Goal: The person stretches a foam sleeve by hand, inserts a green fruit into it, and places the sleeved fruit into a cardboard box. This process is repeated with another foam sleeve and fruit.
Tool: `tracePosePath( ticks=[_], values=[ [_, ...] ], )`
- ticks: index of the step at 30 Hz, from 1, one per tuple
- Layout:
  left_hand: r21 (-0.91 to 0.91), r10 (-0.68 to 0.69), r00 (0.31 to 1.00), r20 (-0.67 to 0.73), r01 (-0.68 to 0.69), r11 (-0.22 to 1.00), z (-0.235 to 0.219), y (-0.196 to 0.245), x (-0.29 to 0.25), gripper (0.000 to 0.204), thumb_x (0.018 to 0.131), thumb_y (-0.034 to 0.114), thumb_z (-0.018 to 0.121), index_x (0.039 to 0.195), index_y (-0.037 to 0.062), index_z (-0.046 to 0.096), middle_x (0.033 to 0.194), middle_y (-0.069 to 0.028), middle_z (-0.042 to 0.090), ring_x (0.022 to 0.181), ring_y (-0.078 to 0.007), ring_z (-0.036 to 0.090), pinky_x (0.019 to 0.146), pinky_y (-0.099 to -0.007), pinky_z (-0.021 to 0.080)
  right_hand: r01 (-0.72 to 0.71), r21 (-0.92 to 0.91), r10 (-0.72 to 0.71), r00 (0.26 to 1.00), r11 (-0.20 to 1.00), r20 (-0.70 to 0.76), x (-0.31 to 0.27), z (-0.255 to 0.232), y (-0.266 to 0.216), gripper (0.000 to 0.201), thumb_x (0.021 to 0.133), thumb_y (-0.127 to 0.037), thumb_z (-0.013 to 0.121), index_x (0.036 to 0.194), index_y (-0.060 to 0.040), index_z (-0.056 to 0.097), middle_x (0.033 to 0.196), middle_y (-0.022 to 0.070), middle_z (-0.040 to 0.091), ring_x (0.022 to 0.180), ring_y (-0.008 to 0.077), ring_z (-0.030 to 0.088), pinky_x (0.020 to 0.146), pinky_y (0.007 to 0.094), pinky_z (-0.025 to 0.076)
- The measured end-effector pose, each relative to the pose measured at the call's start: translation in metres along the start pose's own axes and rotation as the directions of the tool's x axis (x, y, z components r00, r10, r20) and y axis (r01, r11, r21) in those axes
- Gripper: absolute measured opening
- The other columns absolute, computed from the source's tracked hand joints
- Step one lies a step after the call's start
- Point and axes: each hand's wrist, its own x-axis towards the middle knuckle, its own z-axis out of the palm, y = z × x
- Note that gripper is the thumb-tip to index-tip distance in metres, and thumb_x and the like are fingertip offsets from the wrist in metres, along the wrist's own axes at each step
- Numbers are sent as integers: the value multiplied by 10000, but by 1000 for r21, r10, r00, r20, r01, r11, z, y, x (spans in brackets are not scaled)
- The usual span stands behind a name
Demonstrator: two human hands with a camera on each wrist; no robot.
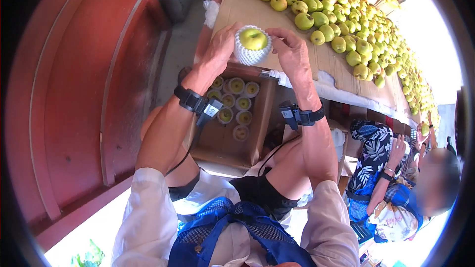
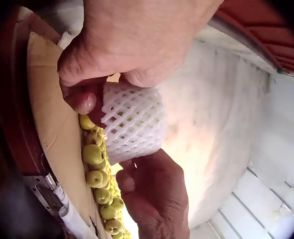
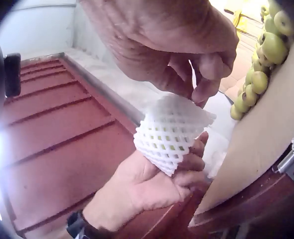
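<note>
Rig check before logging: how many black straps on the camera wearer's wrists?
2. Left strap round the left wrist; right strap round the right wrist. Both wrists show in the head view, so neither seems to hide another.

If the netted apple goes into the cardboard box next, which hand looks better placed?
Probably the left hand: its fingers curl round the foam net holding the apple, and the box lies below, nearer its side. The right hand only has fingertips at the net's edge.
</note>
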Motion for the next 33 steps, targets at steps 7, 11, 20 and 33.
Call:
tracePosePath(
  ticks=[7, 11, 20, 33],
  values=[
    [63, -3, 996, 93, -3, 998, -2, 9, -6, 376, 1068, 400, 516, 1213, 96, 684, 1008, 13, 689, 854, -76, 675, 597, -248, 540, -158, 17, 149, 962, 987, 230, -5, -17, -49, 384, 990, -308, 679, 1159, 36, 700, 922, 91, 704, 787, 136, 631, 743, 305, 541],
    [180, 62, 988, 144, -88, 980, -19, -12, 5, 394, 1072, 390, 506, 1234, 81, 690, 1030, 0, 690, 879, -95, 675, 592, -265, 539, -124, 57, 99, 942, 991, 321, -12, -14, -38, 624, 924, -430, 775, 1307, 38, 620, 1088, 149, 666, 882, 170, 656, 761, 303, 558],
    [875, 337, 912, 235, -349, 335, -46, -35, 29, 383, 1085, 292, 415, 1282, 78, 664, 1202, -260, 645, 1159, -417, 615, 968, -461, 504, 23, -69, 9, 899, 997, 437, -36, 10, -26, 895, 787, -335, 917, 1517, -98, 457, 1276, 130, 574, 1020, 185, 648, 853, 325, 534],
    [884, 435, 772, 463, -439, -162, -80, -50, 14, 336, 1025, 156, 477, 1239, -50, 634, 968, -303, 635, 855, -388, 688, 750, -466, 556, 56, -262, 80, 873, 963, 482, -56, 38, -14, 722, 764, -290, 833, 1377, -42, 541, 1173, 190, 666, 1059, 303, 682, 942, 391, 533]
  ],
)
